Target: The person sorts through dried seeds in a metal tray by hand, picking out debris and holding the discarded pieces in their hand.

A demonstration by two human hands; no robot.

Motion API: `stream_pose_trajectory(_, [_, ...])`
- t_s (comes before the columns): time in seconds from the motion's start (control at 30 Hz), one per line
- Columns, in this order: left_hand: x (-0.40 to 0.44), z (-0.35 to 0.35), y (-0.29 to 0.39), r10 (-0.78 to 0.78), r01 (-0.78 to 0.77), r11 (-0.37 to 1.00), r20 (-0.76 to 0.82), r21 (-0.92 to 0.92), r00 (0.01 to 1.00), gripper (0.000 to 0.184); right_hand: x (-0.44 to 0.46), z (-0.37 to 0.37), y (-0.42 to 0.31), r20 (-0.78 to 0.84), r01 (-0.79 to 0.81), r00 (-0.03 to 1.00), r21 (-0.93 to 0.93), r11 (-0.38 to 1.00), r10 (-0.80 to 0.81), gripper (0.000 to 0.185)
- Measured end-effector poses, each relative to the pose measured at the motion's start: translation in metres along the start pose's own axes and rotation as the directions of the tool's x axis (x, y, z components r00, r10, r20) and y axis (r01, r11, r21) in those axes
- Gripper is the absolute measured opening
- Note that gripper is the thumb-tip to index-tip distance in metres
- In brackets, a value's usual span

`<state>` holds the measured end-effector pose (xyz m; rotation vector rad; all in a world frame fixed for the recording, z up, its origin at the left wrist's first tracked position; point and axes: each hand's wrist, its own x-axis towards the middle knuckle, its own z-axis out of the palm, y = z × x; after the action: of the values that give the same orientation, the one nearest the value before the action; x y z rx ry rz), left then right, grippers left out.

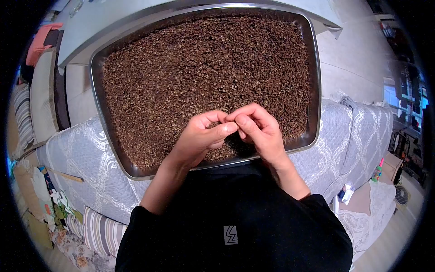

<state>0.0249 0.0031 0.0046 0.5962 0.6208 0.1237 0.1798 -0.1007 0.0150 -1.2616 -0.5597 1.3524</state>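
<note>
Dark flakes (149,72) fill the metal tray (96,81). Left hand (199,134), over tray's near part: thumb and index pinched. Right hand (259,129), just right, same; fingertips meet. Can't tell what's between. I'd work low over tray so bits land inside. Below tray: pale logo (230,235) on black shirt (285,222), no readable word.
</note>
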Motion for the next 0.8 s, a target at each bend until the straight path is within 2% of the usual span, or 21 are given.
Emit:
stream_pose_trajectory(0.07, [-0.001,-0.002,0.000,0.002,-0.002,1.000,0.008,0.011,1.000,0.013,0.000,-0.005,-0.002,0.053,-0.113,0.993,0.099,0.989,0.108,0.015])
stream_pose_trajectory(0.17, [-0.002,-0.009,0.002,-0.036,0.031,0.997,0.067,0.068,0.997,0.017,0.000,-0.001,-0.015,0.108,-0.052,0.993,0.006,0.999,0.051,0.022])
stream_pose_trajectory(0.27, [-0.003,-0.007,0.005,-0.060,0.055,0.996,0.073,0.071,0.996,0.020,0.001,-0.009,-0.007,0.226,0.084,0.973,-0.182,0.980,-0.041,0.022])
stream_pose_trajectory(0.37, [-0.001,-0.008,0.004,-0.083,0.079,0.996,0.129,0.037,0.988,0.023,0.000,-0.012,-0.010,0.232,0.023,0.973,-0.083,0.996,-0.003,0.017])
stream_pose_trajectory(0.47, [-0.002,-0.006,0.003,-0.092,0.097,0.995,0.157,-0.023,0.983,0.024,-0.002,-0.009,-0.008,0.185,-0.003,0.983,-0.043,0.999,0.011,0.014])
stream_pose_trajectory(0.6, [-0.002,-0.010,-0.003,-0.087,0.105,0.990,0.175,-0.098,0.981,0.022,-0.006,0.001,-0.005,0.081,0.050,0.996,-0.141,0.989,-0.039,0.012])
stream_pose_trajectory(0.67, [-0.005,-0.009,-0.001,-0.095,0.114,0.988,0.175,-0.106,0.980,0.020,-0.006,-0.002,0.001,0.063,0.065,0.996,-0.094,0.993,-0.060,0.010])
stream_pose_trajectory(0.8, [-0.013,-0.008,0.007,0.073,-0.042,0.984,0.181,-0.172,0.981,0.013,-0.007,-0.006,0.004,0.041,0.076,0.997,-0.106,0.991,-0.072,0.006])
